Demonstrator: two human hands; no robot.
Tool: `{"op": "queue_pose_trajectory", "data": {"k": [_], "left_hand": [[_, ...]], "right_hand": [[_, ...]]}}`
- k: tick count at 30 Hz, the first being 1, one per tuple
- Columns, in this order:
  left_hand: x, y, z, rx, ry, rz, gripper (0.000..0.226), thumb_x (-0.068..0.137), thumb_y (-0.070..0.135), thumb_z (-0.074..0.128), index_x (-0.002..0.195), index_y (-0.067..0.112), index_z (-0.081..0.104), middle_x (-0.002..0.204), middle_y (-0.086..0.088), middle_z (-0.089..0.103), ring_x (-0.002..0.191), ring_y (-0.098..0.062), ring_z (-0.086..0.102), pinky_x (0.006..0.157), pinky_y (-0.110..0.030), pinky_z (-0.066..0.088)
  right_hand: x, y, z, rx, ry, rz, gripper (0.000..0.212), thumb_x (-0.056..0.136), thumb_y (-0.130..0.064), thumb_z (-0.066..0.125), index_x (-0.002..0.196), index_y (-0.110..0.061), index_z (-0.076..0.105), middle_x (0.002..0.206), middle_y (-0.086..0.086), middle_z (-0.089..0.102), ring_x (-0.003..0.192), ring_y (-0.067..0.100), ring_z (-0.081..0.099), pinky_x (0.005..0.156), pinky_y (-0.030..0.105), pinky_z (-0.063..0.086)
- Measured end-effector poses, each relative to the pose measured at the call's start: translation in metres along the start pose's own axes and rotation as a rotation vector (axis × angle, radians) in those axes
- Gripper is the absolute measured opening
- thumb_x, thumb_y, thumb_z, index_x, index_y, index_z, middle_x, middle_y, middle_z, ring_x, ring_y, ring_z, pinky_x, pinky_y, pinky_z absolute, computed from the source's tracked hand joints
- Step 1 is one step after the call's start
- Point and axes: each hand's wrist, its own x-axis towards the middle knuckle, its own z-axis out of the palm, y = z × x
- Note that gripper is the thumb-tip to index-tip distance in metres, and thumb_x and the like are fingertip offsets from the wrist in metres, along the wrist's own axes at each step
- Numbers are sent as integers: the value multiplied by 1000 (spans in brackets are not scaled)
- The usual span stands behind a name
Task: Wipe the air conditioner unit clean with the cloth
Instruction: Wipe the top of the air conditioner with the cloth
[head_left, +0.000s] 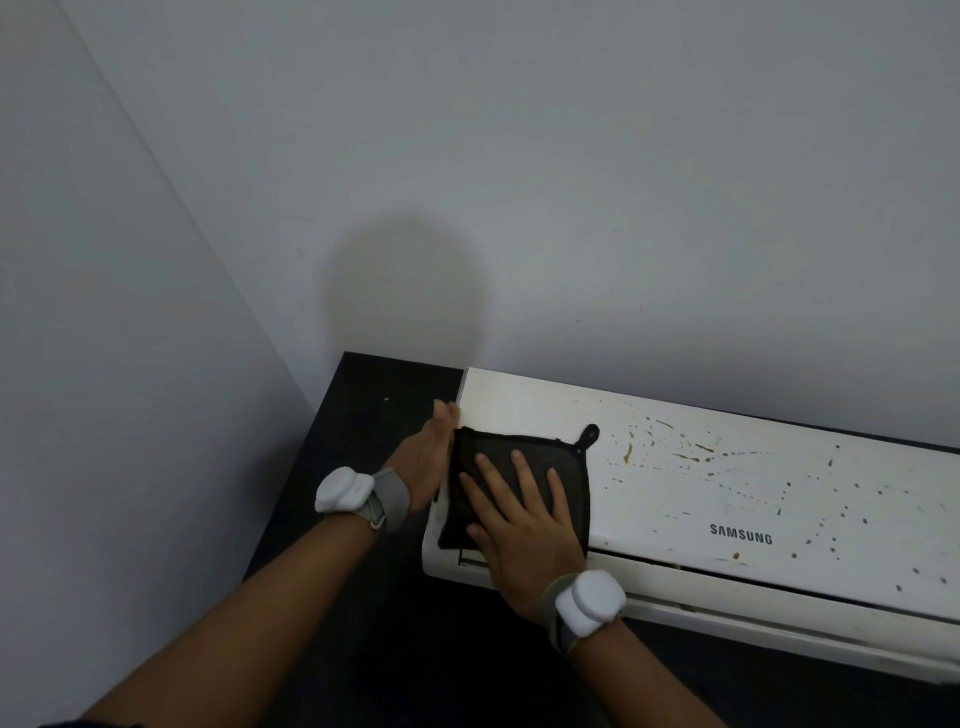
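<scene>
Long white plastic air conditioner unit (701, 499), Samsung-branded, lies on a dark bench (363, 415) against a pale grey wall (519, 182), near the corner. Its front panel is clean at the left end; brown streaks and dark specks (675, 452) spread across the middle and right, thinning toward the frame edge.

Square black cloth (519, 467) with a small hanging loop at its upper right corner lies flat on the left end of the panel, well left of the brand lettering and just short of the nearest streaks.

Right hand (519, 519) rests on the cloth, palm down, fingers spread and flat: pressing, not clamped around it. Left hand (426, 457) sits at the left end of the unit, fingers extended along the end cap, touching the casing and the cloth's left edge; it appears to brace the unit, gripping nothing. Each wrist carries a grey strap with a white puck.

Judgement: wiping is under way, early stage, with only the left end looking done. The next move calls for sliding the cloth rightward under steady pressure into the stained area. The dried streaks probably need repeated passes. The left hand should hold the unit against sliding.
</scene>
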Motion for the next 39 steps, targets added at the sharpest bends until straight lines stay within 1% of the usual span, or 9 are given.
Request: {"op": "queue_pose_trajectory", "data": {"k": [4, 7, 11, 13, 15, 17, 22, 30, 39], "left_hand": [[-4, -1, 9, 163, -20, 169, 68, 90, 58, 3, 149, 25, 14, 158, 3, 4, 144, -15, 5, 108, -23, 6], [-7, 2, 14, 134, -21, 180, 60, 94, 44, 3, 149, 21, 12, 159, 3, 0, 143, -9, 2, 109, -19, 4], [-13, 9, 18, 45, -47, 194, 53, 99, 35, 8, 149, 17, 7, 158, 3, 2, 136, -1, 3, 97, -1, 6], [-13, 6, 20, 53, -40, 199, 55, 99, 36, 10, 148, 14, 3, 158, -1, 4, 143, -13, 6, 109, -13, 8], [-15, 0, 23, 297, -33, 243, 63, 95, 44, 4, 147, 8, 1, 158, -7, 0, 145, -20, 1, 118, -30, 5], [-16, -11, 29, 549, -11, 332, 77, 89, 54, -6, 147, 4, 2, 158, -9, -4, 145, -19, -7, 119, -35, 1], [-16, -27, 42, 676, 45, 390, 93, 78, 68, -13, 147, 8, 2, 158, -3, -10, 140, -8, -19, 113, -25, -11], [-21, -23, 40, 776, 60, 393, 81, 86, 61, 1, 148, 10, 2, 157, -4, -9, 140, -9, -18, 113, -25, -10], [-20, -21, 35, 808, 43, 389, 68, 93, 52, 11, 147, 13, 0, 150, 8, -16, 139, -5, -17, 113, -22, -9]], "right_hand": [[-10, 15, -6, 11, -32, 74, 53, 98, -51, 27, 149, -34, 25, 159, -8, 18, 146, 28, 17, 112, 56, 18], [-21, 31, -10, -2, -46, 144, 55, 97, -53, 25, 149, -34, 24, 158, -8, 19, 146, 27, 17, 112, 55, 17], [-36, 52, -16, -6, -46, 226, 56, 97, -54, 22, 149, -34, 25, 158, -8, 22, 145, 26, 17, 113, 53, 14], [-41, 59, -18, 2, -43, 261, 57, 96, -54, 23, 149, -34, 25, 158, -9, 21, 146, 25, 17, 114, 52, 14], [-43, 63, -20, 13, -42, 284, 57, 95, -54, 23, 149, -35, 25, 158, -10, 18, 146, 24, 16, 114, 53, 14], [-43, 62, -21, 12, -41, 299, 57, 95, -55, 24, 149, -34, 26, 158, -9, 19, 146, 25, 16, 114, 55, 16], [-33, 52, -20, -9, -33, 278, 60, 94, -57, 27, 148, -32, 31, 157, -5, 24, 145, 32, 19, 111, 61, 17], [7, 50, -20, 42, -23, 182, 60, 94, -61, 23, 147, -36, 29, 157, -7, 22, 146, 29, 17, 113, 60, 15], [86, 90, -5, 133, -94, 210, 70, 85, -74, -1, 147, -45, 12, 159, -14, 12, 146, 24, 9, 114, 51, -2]]}}
